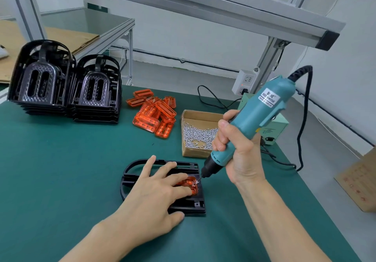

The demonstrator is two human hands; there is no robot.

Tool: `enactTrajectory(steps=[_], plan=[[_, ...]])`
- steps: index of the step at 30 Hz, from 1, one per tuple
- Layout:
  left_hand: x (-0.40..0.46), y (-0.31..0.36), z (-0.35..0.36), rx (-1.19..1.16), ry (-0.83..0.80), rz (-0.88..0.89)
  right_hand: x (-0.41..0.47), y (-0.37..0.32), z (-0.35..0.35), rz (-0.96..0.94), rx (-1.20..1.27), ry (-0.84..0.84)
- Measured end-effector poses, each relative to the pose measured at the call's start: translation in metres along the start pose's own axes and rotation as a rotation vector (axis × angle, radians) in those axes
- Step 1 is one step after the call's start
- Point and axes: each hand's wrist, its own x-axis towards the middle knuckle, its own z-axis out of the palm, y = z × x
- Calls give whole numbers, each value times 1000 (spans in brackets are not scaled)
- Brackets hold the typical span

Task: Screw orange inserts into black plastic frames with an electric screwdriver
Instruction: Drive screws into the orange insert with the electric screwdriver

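Near the front edge of the green surface (61, 160) lies a black frame (130, 172) with an orange insert (193, 186) seated in it. The left hand (156, 192) presses flat on both, fingers (175, 178) spread. The right hand (234, 150) grips the teal electric screwdriver (256, 115), fingers curled round its body, bit tip at the insert. Spare orange inserts (152, 113), stacked black frames (65, 87) and a screw box (199, 133) sit toward the back edge

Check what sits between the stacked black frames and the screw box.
In the head view, a loose pile of orange inserts lies on the green mat between the stacked frames and the screw box.
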Motion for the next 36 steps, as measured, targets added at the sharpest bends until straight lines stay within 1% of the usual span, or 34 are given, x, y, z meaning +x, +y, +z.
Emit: enactTrajectory(steps=[3, 8, 13, 15, 19, 21, 26, 30, 36], plan=[[2, -1, 2, -26, 19, -19, 1, 2, 1, 10, -3, -5], [0, -2, 7, -65, 80, 1, 2, 4, 2, 11, -26, -9], [2, -2, 7, -52, 60, -5, 3, 7, 4, 29, -23, -36], [2, -2, 7, -56, 48, -13, 4, 7, 5, 37, -47, -83], [4, -4, 9, -61, 41, -9, 3, 8, 11, 34, -82, -276], [3, -5, 11, -106, 43, -18, 2, 7, 13, 34, -78, -337], [3, -8, 12, -152, 48, -30, 2, 9, 13, 11, -118, -320], [3, -8, 12, -155, 49, -32, 2, 11, 18, -27, -194, -344], [4, -8, 12, -179, 41, -38, 1, 9, 13, -20, -175, -373]])
